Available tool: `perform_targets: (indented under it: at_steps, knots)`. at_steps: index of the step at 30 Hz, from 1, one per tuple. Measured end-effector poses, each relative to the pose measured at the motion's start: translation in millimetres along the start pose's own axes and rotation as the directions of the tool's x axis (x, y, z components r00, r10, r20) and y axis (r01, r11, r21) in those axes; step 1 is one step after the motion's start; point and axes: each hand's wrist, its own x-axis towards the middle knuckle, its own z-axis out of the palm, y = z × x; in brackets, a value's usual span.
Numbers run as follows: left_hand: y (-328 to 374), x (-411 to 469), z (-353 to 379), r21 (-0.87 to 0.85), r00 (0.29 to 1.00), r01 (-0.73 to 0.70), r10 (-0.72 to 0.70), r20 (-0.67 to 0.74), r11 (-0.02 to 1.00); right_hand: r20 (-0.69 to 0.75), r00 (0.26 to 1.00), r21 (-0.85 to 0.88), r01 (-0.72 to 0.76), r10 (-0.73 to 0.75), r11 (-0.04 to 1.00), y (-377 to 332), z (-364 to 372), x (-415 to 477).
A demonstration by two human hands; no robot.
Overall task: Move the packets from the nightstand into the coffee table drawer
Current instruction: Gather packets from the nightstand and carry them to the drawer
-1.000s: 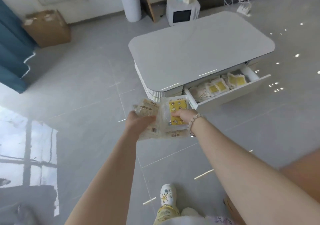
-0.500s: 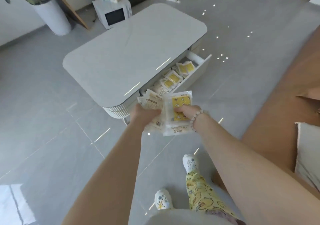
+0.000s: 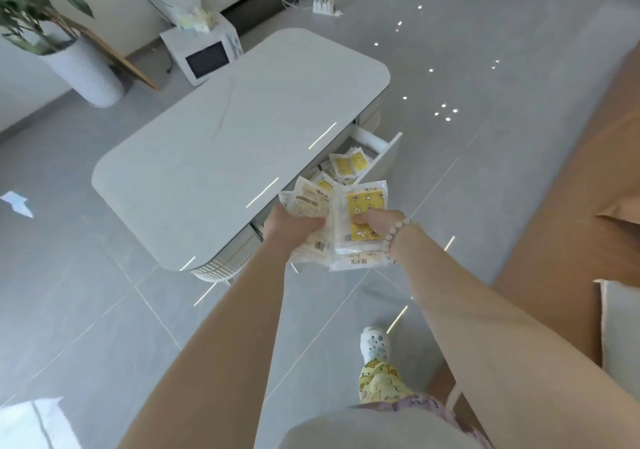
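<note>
At the far left a white planter (image 3: 86, 74) stands against the wall, with a wide stretch of bare grey tiled floor (image 3: 69, 275) between it and the person. Next comes a white box with a dark panel (image 3: 204, 57) on the floor, just beyond the far corner of the coffee table (image 3: 225, 144). The table's rounded top is bare, and its near long edge runs diagonally toward the hands. Under that edge the drawer (image 3: 389, 158) is pulled out to the right; its white front panel juts into the walkway, and packets in the drawer (image 3: 349, 164) already lie inside. Right of the drawer front there is open floor, then the tan sofa (image 3: 571, 206) closing off the right side.

The held packets (image 3: 332, 223) form a fanned bundle in front of the drawer's near end, above the floor and partly covering the opening. The left hand (image 3: 289, 225) is closed round the bundle's left side, fingers wrapped over a pale packet. The right hand (image 3: 381, 222), a bead bracelet at its wrist, pinches the yellow-printed packet on top with the thumb pressed on its face; the rest of the bundle sticks out beyond and below both hands.

Against the view half a second ago, the table and drawer sit larger and nearer, and the bundle has shifted closer to the drawer.
</note>
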Motion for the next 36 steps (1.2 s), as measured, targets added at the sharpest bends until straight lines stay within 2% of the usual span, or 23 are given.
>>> perform_targets:
  at_steps: [8,13,17,19,22,27,30,36]
  knots:
    - [68.0,48.0,70.0,0.049,1.000,-0.002,0.001,0.026,0.999,-0.009,0.999,-0.039,-0.033,0.033,0.999,-46.7,-68.1,63.4]
    - [85.6,67.6,99.6,0.051,0.999,0.014,-0.017,0.048,0.999,-0.037,0.999,-0.103,-0.042,0.039,0.994,-61.3,-91.2,93.9]
    - [91.4,82.8,102.2,0.068,0.998,0.054,-0.056,0.031,0.996,-0.004,0.999,-0.132,-0.047,0.047,0.990,-70.0,-88.3,109.1]
    - [95.0,93.7,101.1,0.052,0.997,0.064,-0.066,0.034,0.997,0.012,0.999,-0.090,-0.038,0.039,0.995,-76.5,-83.0,121.2]
    - [103.9,111.0,98.8,0.012,0.996,0.087,-0.087,0.037,0.996,0.009,0.997,-0.130,-0.080,0.082,0.988,-93.5,-75.9,131.1]
    - [133.9,153.8,97.6,-0.025,0.994,0.093,-0.091,0.053,0.995,0.012,1.000,-0.048,-0.020,0.021,0.999,-134.7,-71.6,166.5]
    - [149.8,185.4,90.4,-0.034,0.993,0.105,-0.103,0.049,0.994,0.012,1.000,-0.075,-0.020,0.021,0.997,-165.3,-62.8,188.7]
    - [178.3,254.3,66.3,-0.157,0.984,0.179,-0.175,0.040,0.971,0.019,0.999,-0.142,-0.034,0.038,0.989,-230.5,-31.8,240.4]
